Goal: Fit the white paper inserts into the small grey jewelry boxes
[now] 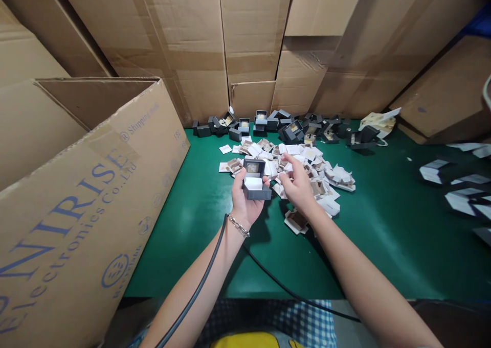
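My left hand point(245, 202) is closed around a small dark grey hinged box point(255, 180), held open above the green table point(192, 225). A white pad shows inside the box. My right hand point(298, 182) hovers just right of the box, over a heap of white and tan cards point(303, 169). Its fingers are loosely curled and one points out over the heap; I see nothing in them. A bracelet sits on my left wrist.
Several more dark grey boxes point(284, 125) lie in a row at the back. A big open carton point(76, 194) stands at the left. Cardboard walls point(249, 46) close off the back. Flat grey and white pieces point(456, 184) lie at the right. A black cable point(215, 266) crosses the near edge.
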The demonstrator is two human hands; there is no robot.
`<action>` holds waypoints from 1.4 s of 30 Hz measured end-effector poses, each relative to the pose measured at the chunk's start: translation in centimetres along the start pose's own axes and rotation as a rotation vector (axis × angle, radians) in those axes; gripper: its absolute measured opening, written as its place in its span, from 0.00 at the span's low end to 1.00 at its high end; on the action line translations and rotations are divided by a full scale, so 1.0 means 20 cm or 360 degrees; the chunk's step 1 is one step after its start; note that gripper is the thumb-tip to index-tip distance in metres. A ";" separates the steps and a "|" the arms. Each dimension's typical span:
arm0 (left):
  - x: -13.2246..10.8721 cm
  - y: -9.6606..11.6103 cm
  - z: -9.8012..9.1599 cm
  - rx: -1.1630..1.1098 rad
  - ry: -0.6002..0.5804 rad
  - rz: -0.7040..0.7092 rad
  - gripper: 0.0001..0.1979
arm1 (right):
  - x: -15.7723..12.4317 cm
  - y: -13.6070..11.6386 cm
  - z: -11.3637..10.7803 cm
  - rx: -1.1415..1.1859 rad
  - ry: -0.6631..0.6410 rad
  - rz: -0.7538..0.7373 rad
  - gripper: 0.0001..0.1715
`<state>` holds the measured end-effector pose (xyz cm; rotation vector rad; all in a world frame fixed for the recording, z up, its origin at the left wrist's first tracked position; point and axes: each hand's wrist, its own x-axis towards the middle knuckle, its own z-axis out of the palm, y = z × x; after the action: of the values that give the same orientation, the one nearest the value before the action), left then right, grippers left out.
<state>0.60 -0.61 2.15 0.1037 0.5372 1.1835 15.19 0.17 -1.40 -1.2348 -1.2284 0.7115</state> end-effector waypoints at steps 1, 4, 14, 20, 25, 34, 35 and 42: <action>0.00 0.00 0.00 0.0001 0.0002 -0.0001 0.16 | -0.01 -0.01 0.00 -0.0047 -0.0081 -0.0047 0.31; 0.00 0.00 0.00 0.0023 0.0005 0.0010 0.17 | -0.01 -0.03 -0.01 -0.0117 -0.0325 -0.0044 0.40; 0.04 0.00 -0.05 0.0091 -0.0075 -0.0206 0.18 | 0.04 -0.05 -0.07 -0.0017 -0.0556 0.0237 0.44; 0.04 0.00 -0.05 0.0085 -0.0158 -0.0276 0.18 | 0.06 -0.08 -0.10 0.0022 -0.0562 0.0326 0.42; 0.04 -0.01 -0.06 0.0153 -0.0125 -0.0190 0.17 | 0.05 -0.07 -0.07 0.0058 -0.0538 0.0327 0.36; 0.06 -0.04 -0.04 0.0229 -0.0140 -0.0012 0.19 | 0.07 -0.02 -0.07 -0.0093 -0.0364 0.0252 0.35; 0.06 -0.05 -0.04 0.0251 -0.0118 0.0039 0.20 | 0.07 -0.02 -0.06 -0.0045 -0.0330 0.0277 0.34; 0.08 -0.08 -0.09 0.0466 0.0059 0.0590 0.20 | 0.04 -0.07 -0.01 0.0626 -0.0351 0.0676 0.23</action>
<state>1.63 -0.11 -0.54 0.4478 0.7436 1.4619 15.42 0.57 0.15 -1.1111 -0.9412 1.3624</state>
